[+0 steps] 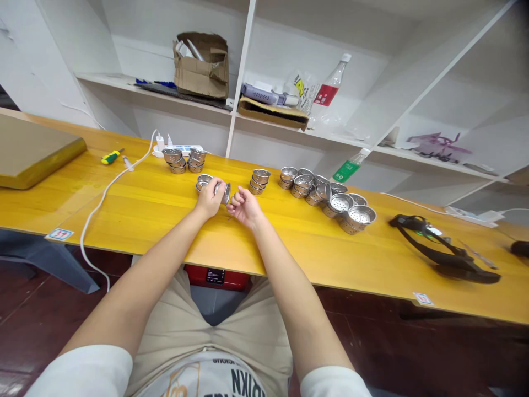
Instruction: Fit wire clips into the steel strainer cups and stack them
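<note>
My left hand [210, 197] is closed around a small perforated metal strainer basket [227, 193], tipped on its side above the table. Just to its right is my right hand [244, 207], fingers curled in a pinch; whether something small is in them I cannot make out. Another strainer basket [204, 180] stands partly hidden behind my left hand. A short stack of the same baskets [259, 181] stands beyond my right hand. Two more stacks [174, 160] stand at the back left, and a cluster of several stacked baskets [339, 203] spreads to the right.
A green and yellow screwdriver [111, 157] and a white cable [108, 190] lie on the left of the yellow table [289, 248], near a large flat board [37, 146]. A power strip [182, 150] sits at the back. Black headgear [444, 248] lies at the right.
</note>
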A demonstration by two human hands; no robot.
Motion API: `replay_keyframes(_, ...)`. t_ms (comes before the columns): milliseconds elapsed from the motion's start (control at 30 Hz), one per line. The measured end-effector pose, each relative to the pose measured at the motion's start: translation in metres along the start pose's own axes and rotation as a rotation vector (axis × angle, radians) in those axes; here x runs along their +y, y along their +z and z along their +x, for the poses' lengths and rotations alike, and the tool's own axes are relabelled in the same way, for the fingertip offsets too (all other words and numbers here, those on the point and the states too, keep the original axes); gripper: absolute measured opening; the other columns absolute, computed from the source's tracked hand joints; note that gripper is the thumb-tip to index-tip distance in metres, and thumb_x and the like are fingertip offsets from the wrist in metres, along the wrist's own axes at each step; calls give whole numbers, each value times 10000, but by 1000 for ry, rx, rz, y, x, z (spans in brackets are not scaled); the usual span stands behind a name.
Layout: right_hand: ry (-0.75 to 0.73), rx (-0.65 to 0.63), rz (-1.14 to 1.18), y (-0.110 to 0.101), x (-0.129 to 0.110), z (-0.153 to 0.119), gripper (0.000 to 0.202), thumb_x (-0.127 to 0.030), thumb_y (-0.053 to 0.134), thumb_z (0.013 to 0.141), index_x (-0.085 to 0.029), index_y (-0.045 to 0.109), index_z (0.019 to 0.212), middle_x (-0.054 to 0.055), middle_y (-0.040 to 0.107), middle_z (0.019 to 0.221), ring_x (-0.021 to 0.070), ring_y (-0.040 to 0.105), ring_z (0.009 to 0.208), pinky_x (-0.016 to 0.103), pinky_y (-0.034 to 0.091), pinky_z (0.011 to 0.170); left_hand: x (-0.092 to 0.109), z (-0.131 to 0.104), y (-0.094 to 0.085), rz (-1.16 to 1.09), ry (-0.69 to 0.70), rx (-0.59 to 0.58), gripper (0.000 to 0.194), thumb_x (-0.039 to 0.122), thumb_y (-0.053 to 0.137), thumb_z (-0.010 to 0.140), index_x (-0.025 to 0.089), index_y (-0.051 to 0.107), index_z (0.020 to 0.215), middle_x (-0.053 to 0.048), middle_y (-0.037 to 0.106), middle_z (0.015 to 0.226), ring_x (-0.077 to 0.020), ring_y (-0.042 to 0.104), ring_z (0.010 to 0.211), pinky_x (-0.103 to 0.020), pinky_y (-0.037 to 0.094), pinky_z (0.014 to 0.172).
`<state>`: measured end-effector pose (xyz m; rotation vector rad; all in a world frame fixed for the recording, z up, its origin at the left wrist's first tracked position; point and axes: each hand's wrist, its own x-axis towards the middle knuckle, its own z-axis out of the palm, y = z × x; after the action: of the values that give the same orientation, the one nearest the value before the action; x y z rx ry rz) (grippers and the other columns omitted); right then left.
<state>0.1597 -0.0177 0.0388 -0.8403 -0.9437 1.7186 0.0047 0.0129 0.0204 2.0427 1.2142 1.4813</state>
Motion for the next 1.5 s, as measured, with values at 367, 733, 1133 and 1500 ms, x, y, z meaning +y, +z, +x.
replay_keyframes(367, -450, 447, -932, -19, 5, 8, 538, -620, 410, 1023, -244, 452, 641, -2, 486, 639, 180, 515, 687, 285, 405, 685, -4, 1, 0, -191, -138, 126, 543, 671, 367, 1026, 232, 629, 1208, -63, 674, 980, -177, 628, 726, -295, 525, 621)
replay_keyframes(733, -414, 195, -1536, -28, 13, 9, 384, -387, 484, 1067, -187, 705, 825, 72, 657, 901, 191, 597, 884, 290, 438, 871, -8, 14, -2, -445, -285, 337, 596, 737, 310, 1025, 229, 604, 1131, -93, 669, 1069, -213, 677, 889, -281, 574, 560)
replay_keyframes(1133, -424, 67, -1379, -34, 19, 13, 249, -148, 556, 822, -178, 735, 992, 41, 670, 946, 176, 598, 838, 304, 504, 869, -11, 15, -2, -450, -283, 326, 622, 789, 354, 991, 229, 604, 1101, -84, 663, 1043, -202, 677, 853, -268, 567, 541)
replay_keyframes(1500, -492, 26, -1331, -35, 21, 5, 708, -89, 519, 788, -180, 482, 1490, 161, 560, 1374, 150, 637, 809, 393, 536, 1002, -13, 14, -1, -426, -285, 310, 626, 783, 363, 992, 233, 629, 1130, -76, 671, 1021, -197, 679, 817, -279, 569, 550)
